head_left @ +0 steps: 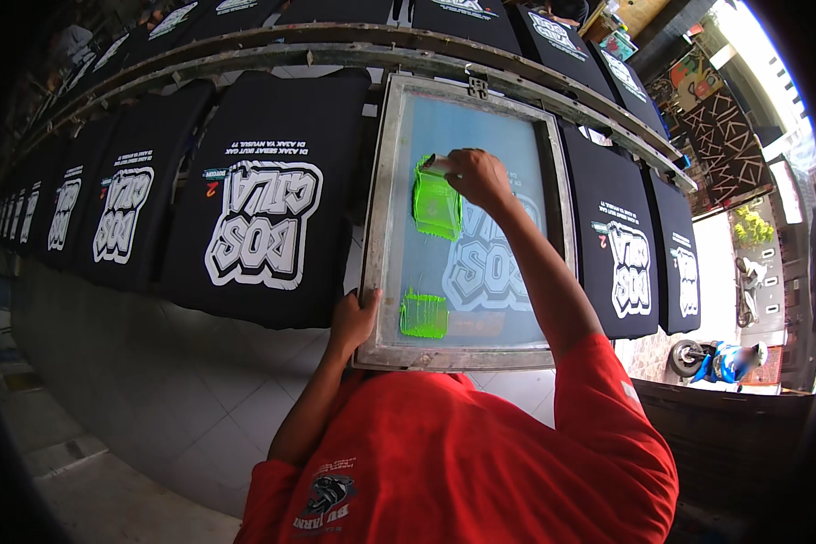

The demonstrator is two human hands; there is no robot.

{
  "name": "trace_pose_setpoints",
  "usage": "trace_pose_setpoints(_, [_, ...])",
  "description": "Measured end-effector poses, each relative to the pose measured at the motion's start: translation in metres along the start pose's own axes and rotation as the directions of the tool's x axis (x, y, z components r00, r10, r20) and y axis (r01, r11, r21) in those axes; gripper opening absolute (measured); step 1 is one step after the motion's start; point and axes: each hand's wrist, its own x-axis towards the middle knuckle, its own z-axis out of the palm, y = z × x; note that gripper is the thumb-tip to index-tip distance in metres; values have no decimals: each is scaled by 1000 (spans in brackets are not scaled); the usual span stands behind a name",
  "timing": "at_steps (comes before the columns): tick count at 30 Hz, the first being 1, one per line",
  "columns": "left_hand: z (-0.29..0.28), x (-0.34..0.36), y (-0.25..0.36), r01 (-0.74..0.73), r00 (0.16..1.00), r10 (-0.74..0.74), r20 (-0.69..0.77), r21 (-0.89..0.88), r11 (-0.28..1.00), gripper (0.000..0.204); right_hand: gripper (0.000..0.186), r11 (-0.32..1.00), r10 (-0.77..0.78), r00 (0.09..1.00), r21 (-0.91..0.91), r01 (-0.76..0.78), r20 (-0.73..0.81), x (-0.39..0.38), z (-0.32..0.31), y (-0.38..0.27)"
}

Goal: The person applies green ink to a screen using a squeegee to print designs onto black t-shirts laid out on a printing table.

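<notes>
My right hand (478, 179) grips a small squeegee (438, 164) at the top of a bright green ink patch (435, 208) on a pale blue screen mesh (435, 122). A second green patch (423, 315) lies lower on the mesh, and a white lettering design (485, 272) shows through it. My left hand (357, 315) grips the lower left side of the metal screen frame (378, 208). The frame is fastened at its top by a metal clamp (477, 85); what lies beneath it is mostly hidden.
Black shirts (192, 227) with white prints lie on boards to my left and right (589, 181), with another row (462, 27) beyond the metal rails (335, 59). A person in blue (725, 363) is by a motorbike at the open doorway on the right. Pale floor tiles (236, 381) show below.
</notes>
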Motion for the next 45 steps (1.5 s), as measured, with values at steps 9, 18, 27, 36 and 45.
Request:
trace_pose_setpoints(9, [3, 1, -6, 7, 1000, -7, 10, -61, 998, 54, 30, 989, -148, 973, 28, 146, 178, 11, 8, 4])
trace_pose_setpoints(18, [3, -1, -4, -24, 1000, 23, -19, -38, 999, 55, 26, 958, -270, 956, 128, 255, 116, 5, 1, 44])
trace_pose_setpoints(27, [-1, -3, 4, -11, 999, 11, -33, -5, 1000, 55, 20, 981, -154, 986, -127, 145, -62, -9, 42, 11])
trace_pose_setpoints(36, [9, 1, -14, -73, 992, 73, -101, 11, 997, 57, 38, 988, -153, 987, 43, 151, 49, -43, 0, -20])
trace_pose_setpoints(45, [2, -1, -1, -22, 1000, 21, -23, -17, 1000, 59, 9, 993, -34, 997, -115, 25, -71, -8, 45, 11])
